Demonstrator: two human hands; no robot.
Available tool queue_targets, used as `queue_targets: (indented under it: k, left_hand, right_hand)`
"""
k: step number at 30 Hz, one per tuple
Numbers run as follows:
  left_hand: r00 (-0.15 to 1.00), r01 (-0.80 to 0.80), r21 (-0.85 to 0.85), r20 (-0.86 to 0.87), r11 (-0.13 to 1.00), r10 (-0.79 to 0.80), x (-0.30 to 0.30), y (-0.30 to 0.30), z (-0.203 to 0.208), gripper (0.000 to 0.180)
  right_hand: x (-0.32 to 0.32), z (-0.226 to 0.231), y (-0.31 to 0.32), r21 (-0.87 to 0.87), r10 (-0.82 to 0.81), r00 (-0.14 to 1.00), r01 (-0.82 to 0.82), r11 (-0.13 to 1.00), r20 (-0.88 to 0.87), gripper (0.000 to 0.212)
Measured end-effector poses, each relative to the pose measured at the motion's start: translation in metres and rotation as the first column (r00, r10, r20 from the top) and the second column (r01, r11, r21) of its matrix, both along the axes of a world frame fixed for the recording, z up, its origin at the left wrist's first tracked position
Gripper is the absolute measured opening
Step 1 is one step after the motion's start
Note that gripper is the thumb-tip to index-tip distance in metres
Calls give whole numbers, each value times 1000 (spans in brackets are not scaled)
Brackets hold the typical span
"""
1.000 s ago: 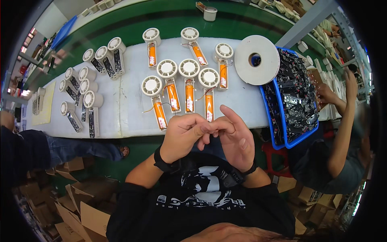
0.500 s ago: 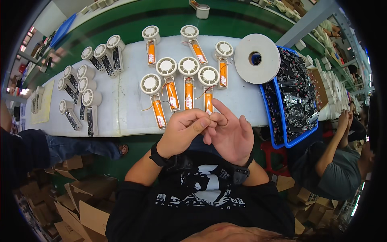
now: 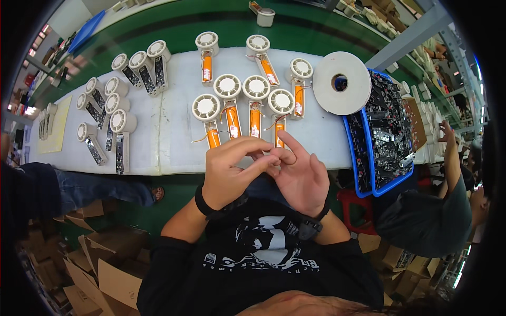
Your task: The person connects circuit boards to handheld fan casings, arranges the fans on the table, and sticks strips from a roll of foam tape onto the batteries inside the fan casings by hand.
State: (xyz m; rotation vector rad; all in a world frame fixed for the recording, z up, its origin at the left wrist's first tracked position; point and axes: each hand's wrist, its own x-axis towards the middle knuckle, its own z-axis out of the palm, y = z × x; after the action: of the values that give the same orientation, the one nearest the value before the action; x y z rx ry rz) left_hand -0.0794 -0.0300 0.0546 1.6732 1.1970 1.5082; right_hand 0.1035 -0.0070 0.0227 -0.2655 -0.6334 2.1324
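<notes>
My left hand (image 3: 226, 169) is closed in a pinch in front of my chest, at the bench's near edge. Anything between its fingertips is too small or hidden to make out. My right hand (image 3: 301, 178) has its palm turned up, thumb and index finger spread apart, while its other fingers bend in and touch the left fingertips. Just beyond both hands stand several white round-headed units with vented tops, such as this unit (image 3: 281, 101), each with an orange cylinder in its open handle. Thin wires stick out of some; my hands partly cover the nearest handles.
Similar white units with black circuit boards (image 3: 121, 122) stand at the left of the bench (image 3: 174, 131). A large white tape roll (image 3: 342, 82) overlaps blue trays (image 3: 375, 190) of black parts. A person (image 3: 429, 213) sits at the right; cardboard boxes (image 3: 118, 282) lie below left.
My left fingers have lifted and opened out slightly from the tight pinch. The bench items have shifted a little in view. The person at the right has raised a hand.
</notes>
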Motion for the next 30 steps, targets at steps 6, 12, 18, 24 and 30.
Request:
queue_targets:
  k: [6, 12, 18, 24, 30]
  left_hand:
    - [999, -13, -9, 39, 1000, 14, -12, -6, -6, 9]
    - [857, -77, -152, 496, 985, 143, -21, 3, -6, 10]
    - [771, -167, -201, 584, 965, 255, -64, 2, -22, 22]
    - [980, 93, -239, 196, 967, -45, -103, -45, -63, 30]
    - [920, 388, -444, 242, 808, -309, -128, -97, -78, 27]
  right_hand:
    - [-1, 25, 10, 457, -210, 896, 9, 889, 391, 76]
    - [-35, 68, 29, 856, -494, 759, -160, 492, 425, 68]
    - [-88, 141, 96, 914, -789, 505, -369, 168, 349, 43]
    - [-142, 150, 318, 558, -978, 63, -827, 59, 197, 41]
    - [-210, 66, 464, 80, -908, -332, -929, 362, 254, 77]
